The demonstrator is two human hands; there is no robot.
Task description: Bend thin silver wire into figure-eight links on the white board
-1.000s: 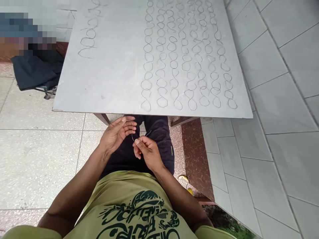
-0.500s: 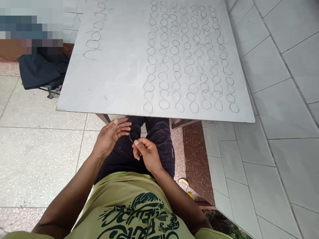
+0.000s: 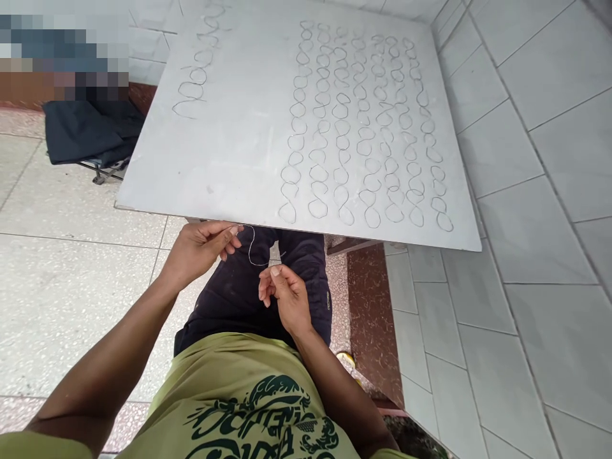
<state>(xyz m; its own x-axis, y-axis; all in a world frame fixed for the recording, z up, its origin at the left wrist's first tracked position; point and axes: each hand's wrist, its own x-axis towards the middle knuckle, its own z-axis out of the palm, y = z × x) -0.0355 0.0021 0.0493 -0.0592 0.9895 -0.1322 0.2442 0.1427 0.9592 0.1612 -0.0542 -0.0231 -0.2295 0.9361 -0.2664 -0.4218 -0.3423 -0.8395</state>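
My left hand (image 3: 205, 248) is closed at the table's near edge, thumb and forefinger pinching one end of a thin bent wire (image 3: 250, 252). From there the wire curves down and across to my right hand (image 3: 287, 296), which is closed, its thumb and forefinger pressed together at the wire. A short tip of wire sticks out beyond those fingers. Both hands are above my lap, below the table edge. On the white tabletop (image 3: 229, 159) lie several columns of wires bent into S-shaped and looped curves (image 3: 342, 169), with another loose row of curved wires (image 3: 191, 83) at the far left.
A dark cloth (image 3: 90, 131) lies over a low metal-legged stand at the left. Grey tiled wall (image 3: 540, 210) runs close along the table's right side. A yellow item (image 3: 345, 360) is on the floor right of my legs. A blurred patch covers the upper left.
My left hand has gone from spread fingers to a pinch on the wire's end. The wire between the hands shows as a longer curve. The view has shifted slightly.
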